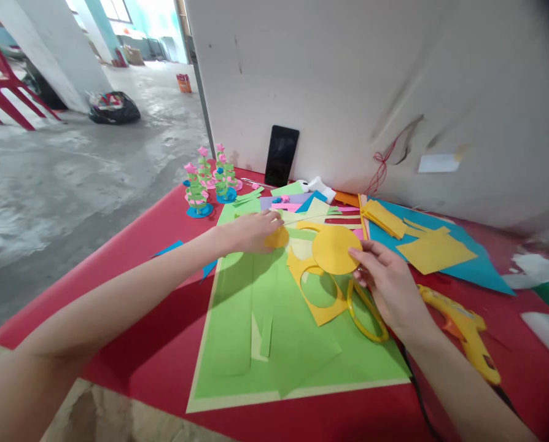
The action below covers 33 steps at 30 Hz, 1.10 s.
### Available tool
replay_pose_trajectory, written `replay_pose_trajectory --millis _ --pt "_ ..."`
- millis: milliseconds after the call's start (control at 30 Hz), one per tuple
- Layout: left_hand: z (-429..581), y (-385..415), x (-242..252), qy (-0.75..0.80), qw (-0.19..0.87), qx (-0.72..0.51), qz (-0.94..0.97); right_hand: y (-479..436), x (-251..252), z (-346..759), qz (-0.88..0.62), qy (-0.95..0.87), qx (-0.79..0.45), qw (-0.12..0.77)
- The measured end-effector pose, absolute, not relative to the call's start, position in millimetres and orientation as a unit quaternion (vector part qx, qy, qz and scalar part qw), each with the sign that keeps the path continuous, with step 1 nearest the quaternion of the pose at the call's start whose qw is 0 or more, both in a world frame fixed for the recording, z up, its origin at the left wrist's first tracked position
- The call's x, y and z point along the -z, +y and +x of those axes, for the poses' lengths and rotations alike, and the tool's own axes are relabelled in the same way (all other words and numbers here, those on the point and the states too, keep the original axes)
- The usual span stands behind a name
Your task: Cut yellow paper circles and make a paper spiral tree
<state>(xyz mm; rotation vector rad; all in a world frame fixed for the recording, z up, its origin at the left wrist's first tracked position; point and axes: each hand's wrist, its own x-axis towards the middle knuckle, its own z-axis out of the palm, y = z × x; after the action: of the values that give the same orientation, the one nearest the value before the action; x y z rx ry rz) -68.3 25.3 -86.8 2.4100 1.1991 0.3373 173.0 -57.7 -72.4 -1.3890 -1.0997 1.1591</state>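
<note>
My right hand (387, 279) pinches the edge of a yellow paper circle (334, 248) between thumb and fingers, raised over the green paper sheets (297, 344). My left hand (253, 232) is closed at a smaller yellow paper piece (279, 238) with a rounded edge; the hand hides part of it. Between the hands lies a yellow paper offcut (318, 313) with round holes cut out. Yellow-handled scissors (369, 319) lie just below my right hand, their blades mostly hidden.
Small paper trees (198, 193) with pink stars stand at the back left. A phone (281, 156) leans on the wall. At right are yellow paper pieces (435, 248) on a blue sheet (481, 273) and a yellow glue gun (468, 334) with a cord. Red cloth (155, 344) covers the table.
</note>
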Motion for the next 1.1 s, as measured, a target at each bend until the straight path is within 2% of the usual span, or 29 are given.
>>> replay_pose_trajectory --millis 200,467,600,733,900,1000,1100 --pt "-58.3 31.8 95.3 0.443 0.185 -0.031 0.877 -66.6 71.1 183.8 -0.566 -0.442 -0.479 0.505" --pt "-58.1 42.1 95.8 0.519 0.225 -0.083 0.820 -75.1 65.3 192.0 -0.563 -0.487 -0.433 0.508" --pt "-61.8 54.1 92.0 0.568 0.296 -0.157 0.752 -76.0 62.3 200.5 -0.573 -0.499 -0.410 0.504" --pt "-54.9 57.3 76.5 0.586 0.415 -0.243 0.652 -74.0 59.3 207.7 -0.572 -0.523 -0.381 0.504" --pt "-31.5 30.0 46.9 0.490 0.578 -0.348 0.552 -73.7 50.3 209.6 -0.581 -0.571 -0.314 0.487" --pt "-13.0 6.2 41.1 0.440 0.635 -0.347 0.533 -76.8 44.2 206.5 -0.564 -0.612 -0.323 0.451" --pt "3.5 -12.7 42.2 0.415 0.650 -0.331 0.544 -80.5 41.3 202.1 -0.535 -0.631 -0.384 0.410"
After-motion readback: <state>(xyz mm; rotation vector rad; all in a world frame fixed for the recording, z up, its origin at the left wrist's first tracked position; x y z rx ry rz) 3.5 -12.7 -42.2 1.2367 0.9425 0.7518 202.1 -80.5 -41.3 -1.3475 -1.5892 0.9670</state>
